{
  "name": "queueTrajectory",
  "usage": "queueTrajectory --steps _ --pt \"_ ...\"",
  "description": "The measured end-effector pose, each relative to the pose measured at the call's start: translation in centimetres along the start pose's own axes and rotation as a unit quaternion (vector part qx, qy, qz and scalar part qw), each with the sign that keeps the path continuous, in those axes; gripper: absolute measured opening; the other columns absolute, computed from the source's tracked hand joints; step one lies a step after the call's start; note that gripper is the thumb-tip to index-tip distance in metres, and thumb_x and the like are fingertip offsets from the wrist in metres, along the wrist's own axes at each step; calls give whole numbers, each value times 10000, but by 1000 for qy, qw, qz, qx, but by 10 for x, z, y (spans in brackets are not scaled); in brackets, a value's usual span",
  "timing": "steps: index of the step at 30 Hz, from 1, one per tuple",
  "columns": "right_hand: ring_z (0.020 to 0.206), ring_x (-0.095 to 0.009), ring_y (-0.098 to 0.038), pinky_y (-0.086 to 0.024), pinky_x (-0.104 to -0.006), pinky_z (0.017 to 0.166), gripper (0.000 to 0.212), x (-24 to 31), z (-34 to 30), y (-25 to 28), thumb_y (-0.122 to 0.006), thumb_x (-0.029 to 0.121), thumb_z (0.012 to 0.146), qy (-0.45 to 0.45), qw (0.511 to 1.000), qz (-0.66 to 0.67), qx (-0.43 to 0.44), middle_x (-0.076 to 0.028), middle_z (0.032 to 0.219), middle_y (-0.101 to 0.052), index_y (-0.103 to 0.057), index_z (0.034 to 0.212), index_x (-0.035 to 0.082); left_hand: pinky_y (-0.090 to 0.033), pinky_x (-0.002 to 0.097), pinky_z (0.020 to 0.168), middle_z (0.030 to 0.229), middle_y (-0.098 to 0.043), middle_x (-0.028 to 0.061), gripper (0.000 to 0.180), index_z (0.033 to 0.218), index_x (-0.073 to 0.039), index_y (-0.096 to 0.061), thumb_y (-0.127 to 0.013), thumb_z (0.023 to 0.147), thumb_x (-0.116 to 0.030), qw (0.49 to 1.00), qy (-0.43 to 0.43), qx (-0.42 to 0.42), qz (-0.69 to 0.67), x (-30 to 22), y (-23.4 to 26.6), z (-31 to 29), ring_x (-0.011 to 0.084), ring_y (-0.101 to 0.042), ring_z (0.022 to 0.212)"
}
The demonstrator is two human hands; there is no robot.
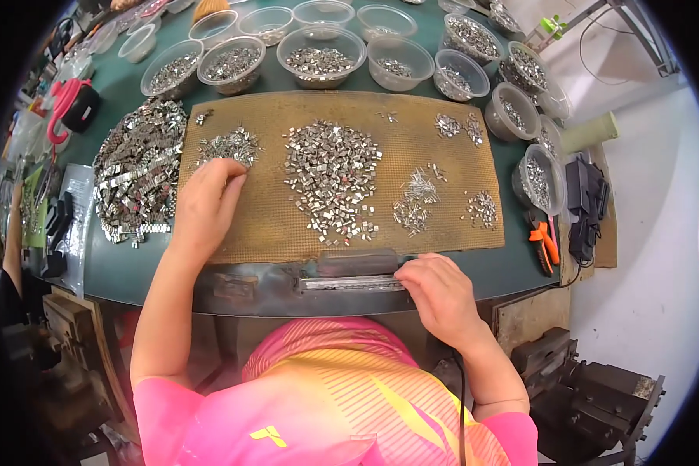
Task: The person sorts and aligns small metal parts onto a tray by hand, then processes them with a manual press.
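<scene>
My left hand (208, 203) reaches over the left part of a brown ribbed mat. Its thumb and fingers are pinched together at the near edge of a pile of small metal pieces (229, 144); what they hold, if anything, is hidden. At the table's front edge, my right hand (440, 297) has its fingertips closed at the right end of a long silvery grooved strip (349, 283). Whether something small is between those fingertips does not show. Just behind the strip lies a dark grey block (357, 262). Between my hands spreads a large heap of small metal links (332, 175).
Smaller piles of pins (418, 190) and links (481, 210) lie right on the mat (272, 225). A mound of linked metal bands (136, 171) is at left. Plastic tubs (322, 58) of metal parts line the back and right. Orange-handled pliers (545, 242) lie at right.
</scene>
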State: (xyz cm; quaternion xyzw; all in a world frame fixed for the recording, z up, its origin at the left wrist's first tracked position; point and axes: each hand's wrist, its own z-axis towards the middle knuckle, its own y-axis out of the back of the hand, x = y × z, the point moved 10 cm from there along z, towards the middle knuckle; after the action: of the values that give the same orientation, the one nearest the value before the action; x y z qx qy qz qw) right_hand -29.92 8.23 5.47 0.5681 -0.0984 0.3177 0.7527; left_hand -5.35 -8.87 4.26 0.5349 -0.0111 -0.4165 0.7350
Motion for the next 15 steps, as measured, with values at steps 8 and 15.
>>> queueTrajectory --steps 8,15 --pt "1062 -303 -676 -516 -466 995 185 7 -4 -18 -727 43 876 23 999 -17 19 -97 1096 -690 -645 1042 42 -548 328 740 942 -673 121 100 1030 -1 -642 -678 937 1 983 84 23 -160 -18 -6 -30 243 -695 841" --pt "1060 -279 -683 -519 -477 1005 157 26 -3 -21 -711 41 867 63 989 -125 43 -105 1107 -694 -656 1014 31 -543 332 727 959 -683 125 226 1111 -22 -694 -722 888 1 986 71 35 -147 -33 -8 -40 263 -695 835"
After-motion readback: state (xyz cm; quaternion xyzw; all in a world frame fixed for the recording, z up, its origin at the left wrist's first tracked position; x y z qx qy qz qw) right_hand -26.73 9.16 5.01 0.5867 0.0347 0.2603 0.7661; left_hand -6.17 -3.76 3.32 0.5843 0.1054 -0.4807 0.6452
